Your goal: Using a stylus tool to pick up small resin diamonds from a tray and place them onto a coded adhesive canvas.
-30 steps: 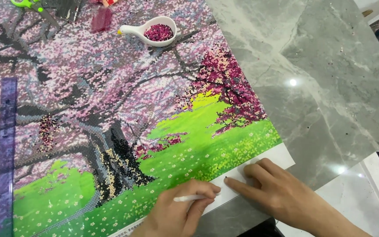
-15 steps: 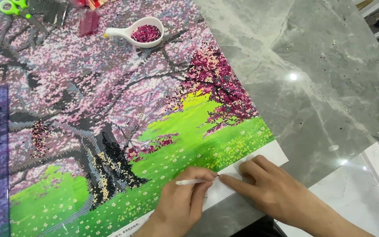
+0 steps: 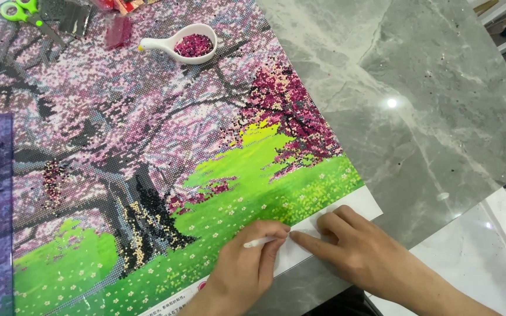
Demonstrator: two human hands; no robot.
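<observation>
My left hand [image 3: 247,272] pinches a white pen [image 3: 263,241] at the frame's bottom centre. My right hand [image 3: 352,251], fingers spread and holding nothing, presses the canvas's [image 3: 147,146] white border.

Grey marble table [image 3: 440,117]; diamond-painting canvas [image 3: 147,152] flat on it.

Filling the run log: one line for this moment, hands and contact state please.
left hand: holds white pen | right hand: flat, fingertips on canvas white border | pen tip at lower edge of diamond painting | white bead tray untouched
</observation>
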